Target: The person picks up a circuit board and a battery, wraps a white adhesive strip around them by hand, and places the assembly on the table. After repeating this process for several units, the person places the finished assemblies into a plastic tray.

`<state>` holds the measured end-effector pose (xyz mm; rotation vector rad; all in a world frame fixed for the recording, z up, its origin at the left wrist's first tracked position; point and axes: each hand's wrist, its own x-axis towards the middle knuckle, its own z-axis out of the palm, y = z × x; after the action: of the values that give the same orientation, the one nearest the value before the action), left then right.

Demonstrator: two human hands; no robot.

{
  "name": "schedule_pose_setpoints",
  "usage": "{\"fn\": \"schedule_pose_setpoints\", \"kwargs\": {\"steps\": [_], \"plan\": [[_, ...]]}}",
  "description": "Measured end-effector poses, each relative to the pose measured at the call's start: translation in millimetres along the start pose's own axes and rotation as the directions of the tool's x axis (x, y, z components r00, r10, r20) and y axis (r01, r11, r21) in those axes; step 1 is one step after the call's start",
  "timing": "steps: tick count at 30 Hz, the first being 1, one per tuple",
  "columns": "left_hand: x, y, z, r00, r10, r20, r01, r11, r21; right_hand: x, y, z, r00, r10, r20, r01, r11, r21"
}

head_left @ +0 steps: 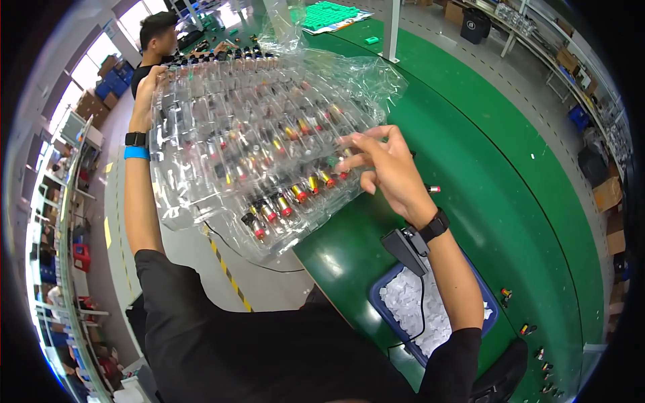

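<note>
A clear plastic blister tray (pixel 262 127) is lifted and tilted in front of me, with loose clear film around it. Several small cylindrical parts with red ends and gold or dark bodies sit in its pockets; one of these parts (pixel 298 193) is near the tray's lower side. My left hand (pixel 153 84) is closed on the tray's far left edge, its fingertips partly hidden. At the tray's right edge is my right hand (pixel 390 168), its fingers bent and apart. Two of its fingertips overlap the tray; whether they press on a part cannot be made out.
Below lies a green table (pixel 470 221) with several loose parts (pixel 506 293) along its right side. A blue bin (pixel 376 302) of white scraps stands under my right forearm. A metal post (pixel 391 33) rises at the far side. Another person (pixel 156 43) is at far left.
</note>
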<state>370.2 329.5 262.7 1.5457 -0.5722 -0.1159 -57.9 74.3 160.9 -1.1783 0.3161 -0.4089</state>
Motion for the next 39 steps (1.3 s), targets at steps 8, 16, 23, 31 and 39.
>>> {"fn": "schedule_pose_setpoints", "kwargs": {"steps": [8, 16, 23, 31, 39], "plan": [[34, -19, -16, 0.951, 0.309, 0.012, -0.3, 0.911, 0.283, 9, 1, 17, 0.997, -0.055, 0.052, 0.05, 0.995, 0.089], [-43, -53, -34, 0.998, -0.02, -0.062, 0.029, 0.988, 0.154, -8, 1, 13, 0.999, -0.045, 0.026, 0.044, 0.998, 0.039], [-125, -64, -42, 0.997, -0.038, 0.066, 0.034, 0.998, 0.061, -25, -14, -10, 0.997, -0.07, -0.033, 0.068, 0.996, -0.051], [-206, -41, 9, 0.969, -0.212, -0.123, 0.21, 0.977, -0.029, -30, -27, -38, 0.958, -0.153, -0.241, 0.138, 0.987, -0.077], [-142, -71, -71, 0.93, -0.326, -0.17, 0.366, 0.784, 0.502, -51, -11, -20, 0.96, -0.154, -0.233, 0.132, 0.985, -0.107]]}}
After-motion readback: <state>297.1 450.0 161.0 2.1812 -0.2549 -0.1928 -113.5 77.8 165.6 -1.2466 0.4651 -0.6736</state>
